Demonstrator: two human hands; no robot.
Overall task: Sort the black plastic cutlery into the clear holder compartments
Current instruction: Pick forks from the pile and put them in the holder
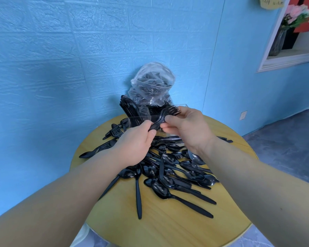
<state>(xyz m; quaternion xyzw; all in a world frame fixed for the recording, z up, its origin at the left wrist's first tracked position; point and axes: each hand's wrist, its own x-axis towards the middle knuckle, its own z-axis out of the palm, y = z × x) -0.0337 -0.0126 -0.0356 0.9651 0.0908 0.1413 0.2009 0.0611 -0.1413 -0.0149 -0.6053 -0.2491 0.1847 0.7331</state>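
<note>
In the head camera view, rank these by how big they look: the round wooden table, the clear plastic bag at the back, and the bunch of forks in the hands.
1. Round wooden table
2. Clear plastic bag, though it stands farther from the camera
3. Bunch of forks, held by both hands

Your spoons (163, 190) on the near part of the table are black plastic, smooth and glossy, with bright glints on their bowls. The fork (165, 114) you pinch between both hands is the same black plastic, a little duller where it blurs. The table (168, 225) under them looks like pale yellow wood with a smooth, slightly shiny finish and faint grain. At the far edge, your holder (144, 115) is clear hard plastic, smooth and see-through. Behind it the bag (152, 77) is thin clear plastic film, wrinkled and shiny. The wall (61, 50) on your left is blue, matt, with a rough brick-like relief.
</note>
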